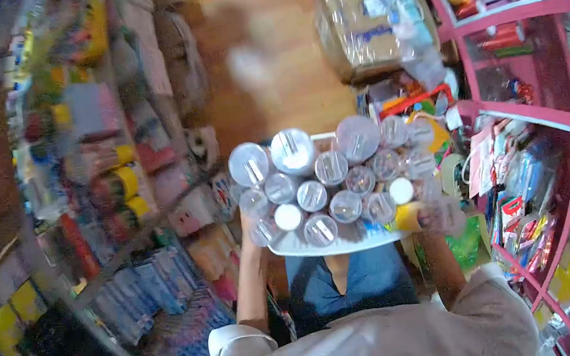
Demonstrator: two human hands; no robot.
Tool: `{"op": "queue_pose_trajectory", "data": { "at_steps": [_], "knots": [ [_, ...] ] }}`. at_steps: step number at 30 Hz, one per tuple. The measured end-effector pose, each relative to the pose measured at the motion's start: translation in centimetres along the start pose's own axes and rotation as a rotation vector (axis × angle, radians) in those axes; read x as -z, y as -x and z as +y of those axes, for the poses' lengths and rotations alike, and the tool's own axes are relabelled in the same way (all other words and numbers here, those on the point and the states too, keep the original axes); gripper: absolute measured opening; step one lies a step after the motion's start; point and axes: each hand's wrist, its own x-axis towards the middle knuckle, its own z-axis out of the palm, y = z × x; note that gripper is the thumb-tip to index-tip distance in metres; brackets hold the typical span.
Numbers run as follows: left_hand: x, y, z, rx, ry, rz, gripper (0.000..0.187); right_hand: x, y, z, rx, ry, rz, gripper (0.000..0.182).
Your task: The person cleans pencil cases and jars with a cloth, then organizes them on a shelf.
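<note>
A white tray point(336, 250) is held level in front of my waist, its near rim above my jeans. Crowded on it stand several clear plastic containers with round tops point(312, 194), larger ones along the far side. Two tops are plain white, such as the white cap point(288, 216). A yellow item point(406, 217) sits at the near right corner. My left hand point(247, 222) grips the tray's left side, its fingers mostly hidden by the containers. At the right side my right hand point(426, 227) supports the tray, largely covered by the containers and blurred.
Pink-framed shelves point(526, 114) with packed goods line the right. Shelves on the left hold blue packets point(143, 291) and other items. A taped cardboard box point(376, 21) stands on the wooden floor point(269, 25) ahead at right. A blurred white shape point(250, 65) shows in the aisle.
</note>
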Motion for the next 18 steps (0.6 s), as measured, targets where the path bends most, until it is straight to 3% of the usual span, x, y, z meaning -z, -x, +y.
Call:
{"op": "queue_pose_trajectory", "data": {
  "at_steps": [7,18],
  "knots": [
    [-6.1,12.6,6.7,-0.125,0.011,-0.078,0.023,-2.6,8.9,-11.5,0.164,-0.031,-0.176,0.048],
    [-5.7,23.6,11.9,-0.418,0.161,-0.071,0.025,-11.8,15.5,-20.4,0.335,0.062,-0.535,0.049]
  ]
}}
